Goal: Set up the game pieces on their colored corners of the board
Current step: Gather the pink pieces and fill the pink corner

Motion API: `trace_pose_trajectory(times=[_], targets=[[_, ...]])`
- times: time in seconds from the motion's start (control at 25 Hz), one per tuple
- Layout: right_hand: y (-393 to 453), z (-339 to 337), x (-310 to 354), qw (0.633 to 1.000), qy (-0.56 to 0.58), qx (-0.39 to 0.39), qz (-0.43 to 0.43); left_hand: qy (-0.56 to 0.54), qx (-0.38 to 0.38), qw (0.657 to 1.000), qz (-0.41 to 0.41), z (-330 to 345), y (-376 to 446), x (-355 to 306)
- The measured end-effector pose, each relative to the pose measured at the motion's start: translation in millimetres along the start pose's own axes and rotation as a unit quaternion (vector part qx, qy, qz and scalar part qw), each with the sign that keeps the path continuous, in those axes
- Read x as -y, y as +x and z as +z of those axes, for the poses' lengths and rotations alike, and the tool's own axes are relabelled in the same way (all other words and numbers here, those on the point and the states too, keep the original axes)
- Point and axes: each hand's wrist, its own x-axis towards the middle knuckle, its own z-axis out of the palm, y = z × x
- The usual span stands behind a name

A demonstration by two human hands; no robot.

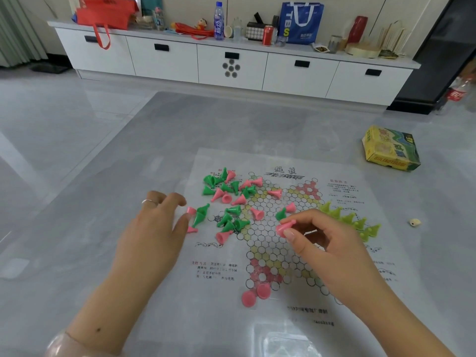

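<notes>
The right hand (322,243) sits over the middle of the board (401,248), its thumb and forefinger pinching a pink piece (285,228) lifted on its side, the pointed end toward one o'clock. Just past that piece, at eleven o'clock from the hand, a green piece (280,214) and another pink one (291,207) lie tipped on the honeycomb of circles. At two o'clock from the hand a row of yellow-green pieces (350,219) stands upright along the right corner of the star. The left hand (159,228) rests at the board's left edge, at nine o'clock from the right one, fingers loosely curled with a ring (149,201) on one of them; its thumb and fingertips touch a small pink piece (191,210) beside two green ones (201,215), though I cannot tell whether it truly grips it. Beyond, at twelve o'clock from the left hand, a jumbled heap of green and pink pieces (226,189) lies scattered over the upper left of the sheet. Near the bottom, at six o'clock, two pink pieces (256,295) stand by the pink corner. The whole sheet lies on a glossy grey table (103,176). Far off at two o'clock lies a yellow and green box (389,153), with a small pale lump (414,222) near the board's right edge.
</notes>
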Motion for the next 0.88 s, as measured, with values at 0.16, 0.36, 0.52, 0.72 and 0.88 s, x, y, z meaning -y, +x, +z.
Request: trace_pose_trajectory(times=[0.16, 0.36, 0.52, 0.72, 0.88], targets=[[0, 1, 0, 1.000, -0.011, 0.006, -0.004, 0.070, 0.104, 0.992, 0.035, 7, 1, 8], [-1, 3, -2, 1.000, -0.009, 0.020, -0.008, 0.036, 0.073, 0.996, 0.042, 15, 11, 2], [-1, 1, -5, 0.999, -0.022, 0.032, 0.001, 0.014, 0.068, 0.997, 0.031, 13, 12, 5], [-4, 2, -14, 0.982, -0.135, 0.129, -0.005, 0.046, 0.075, 0.996, 0.002, 10, 6, 4], [-5, 10, -18, 0.968, -0.182, 0.167, -0.037, 0.043, 0.082, 0.996, 0.000, 9, 4, 2]])
